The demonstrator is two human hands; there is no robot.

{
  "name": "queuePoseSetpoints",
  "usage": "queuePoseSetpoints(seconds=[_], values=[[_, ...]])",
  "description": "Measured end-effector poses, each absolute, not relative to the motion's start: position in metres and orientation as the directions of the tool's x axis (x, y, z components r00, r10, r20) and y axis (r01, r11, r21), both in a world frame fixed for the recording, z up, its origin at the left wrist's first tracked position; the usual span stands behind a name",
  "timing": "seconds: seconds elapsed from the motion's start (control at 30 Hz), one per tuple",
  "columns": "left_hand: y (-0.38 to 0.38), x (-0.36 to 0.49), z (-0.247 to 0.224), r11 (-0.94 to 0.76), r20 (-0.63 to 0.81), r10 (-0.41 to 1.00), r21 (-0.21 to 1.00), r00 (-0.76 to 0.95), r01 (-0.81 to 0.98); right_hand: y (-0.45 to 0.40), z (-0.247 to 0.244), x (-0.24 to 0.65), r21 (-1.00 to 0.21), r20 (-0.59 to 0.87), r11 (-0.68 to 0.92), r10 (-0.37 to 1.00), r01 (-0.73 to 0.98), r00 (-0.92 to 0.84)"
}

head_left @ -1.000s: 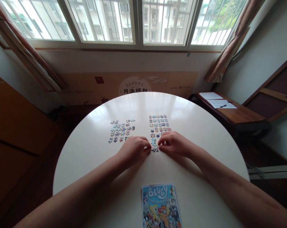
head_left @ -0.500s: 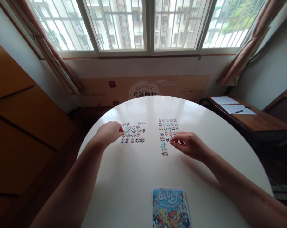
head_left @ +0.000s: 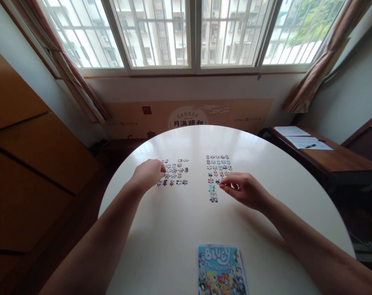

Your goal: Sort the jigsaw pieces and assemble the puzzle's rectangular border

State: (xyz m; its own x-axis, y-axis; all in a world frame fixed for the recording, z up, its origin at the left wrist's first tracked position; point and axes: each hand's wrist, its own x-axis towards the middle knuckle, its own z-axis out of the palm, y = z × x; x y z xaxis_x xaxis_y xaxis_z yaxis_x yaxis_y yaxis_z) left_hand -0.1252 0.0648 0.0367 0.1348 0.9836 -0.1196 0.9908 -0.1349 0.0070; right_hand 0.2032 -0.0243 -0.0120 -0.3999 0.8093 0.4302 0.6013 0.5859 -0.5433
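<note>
Small joined strip of puzzle pieces (head_left: 213, 194) lies flat on the white round table (head_left: 167, 233), below the right-hand group of loose pieces (head_left: 218, 162) and nearest the person's side. Right hand (head_left: 246, 190): thumb and fingertips drawn close, at the strip's upper right; whether they meet or pinch a piece, cannot tell. Its position probably keeps it ready to steady or align that edge. Left hand (head_left: 149, 174): fingers curled at the left edge of the left-hand group of loose pieces (head_left: 173, 175), covering part of it; grip on a piece, cannot tell. Pieces sit in rough rows, likely spread so that each can be seen and lifted singly. Picture cover (head_left: 222, 268) lies nearer the person, facing them, presumably for reference; its lower part is cut off by the view. Edges: the far rim curves behind both groups, with a margin of tabletop before it. Room: a white strip runs between the groups; a broader stretch separates them from the cover, giving both forearms space.
</note>
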Motion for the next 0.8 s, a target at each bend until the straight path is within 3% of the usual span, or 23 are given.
queuePoseSetpoints(seconds=[0.8], values=[[0.0746,-0.1260,0.0276,-0.159,-0.159,0.975,0.000,0.157,0.987,-0.0242,-0.0117,0.2006,-0.560,0.418,0.598,0.802,0.574,-0.427]])
